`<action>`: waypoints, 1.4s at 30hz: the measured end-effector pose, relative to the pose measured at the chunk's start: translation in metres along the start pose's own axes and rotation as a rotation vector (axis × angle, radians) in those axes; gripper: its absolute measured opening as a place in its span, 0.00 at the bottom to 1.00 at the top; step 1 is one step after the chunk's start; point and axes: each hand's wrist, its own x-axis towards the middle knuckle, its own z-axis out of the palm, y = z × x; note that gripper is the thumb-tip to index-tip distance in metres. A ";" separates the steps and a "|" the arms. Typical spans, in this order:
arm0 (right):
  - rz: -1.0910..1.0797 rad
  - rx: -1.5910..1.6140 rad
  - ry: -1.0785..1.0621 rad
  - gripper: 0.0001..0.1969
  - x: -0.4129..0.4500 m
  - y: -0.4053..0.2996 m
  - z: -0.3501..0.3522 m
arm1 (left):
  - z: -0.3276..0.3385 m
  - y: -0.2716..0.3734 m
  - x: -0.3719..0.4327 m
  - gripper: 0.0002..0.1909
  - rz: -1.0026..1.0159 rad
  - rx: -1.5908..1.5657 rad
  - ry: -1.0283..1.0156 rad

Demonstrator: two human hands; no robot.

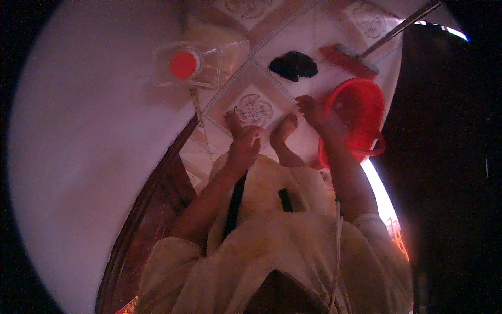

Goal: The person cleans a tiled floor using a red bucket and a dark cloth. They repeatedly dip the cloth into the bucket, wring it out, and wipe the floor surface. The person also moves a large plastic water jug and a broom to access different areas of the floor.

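Note:
My left hand (246, 146) hangs over my left knee, above one bare foot (233, 121), its fingers loosely bent. Whether anything small lies between them is too dim to tell. Over on the right, my right hand (311, 112) reaches forward beside a red plastic bucket (355, 108), and its forearm crosses in front of the near rim. The fingers of that hand are blurred. Beyond it a black, soft-looking heap (294, 66) lies on the patterned tile floor (219, 104). The other bare foot (284, 128) rests between my hands.
Behind the bucket a broom (349, 61) stands with its long handle (404, 28) slanting up rightward. A clear plastic container with a red round lid (183, 65) is by the pale wall (78, 117). Dark wooden furniture or a door (153, 212) borders my left side.

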 end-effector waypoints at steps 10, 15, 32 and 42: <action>-0.291 -0.679 0.201 0.37 0.102 0.002 0.020 | -0.002 -0.077 -0.035 0.11 -0.260 -0.148 -0.168; -0.137 -1.032 0.411 0.41 0.141 -0.039 0.058 | -0.033 -0.075 -0.043 0.12 -0.350 -0.145 -0.376; -0.035 -0.316 0.790 0.26 0.201 0.028 0.053 | -0.074 -0.086 0.063 0.14 0.070 0.062 -0.465; -0.286 0.328 0.576 0.27 0.049 -0.044 -0.067 | -0.080 -0.032 0.121 0.14 0.499 0.290 -0.500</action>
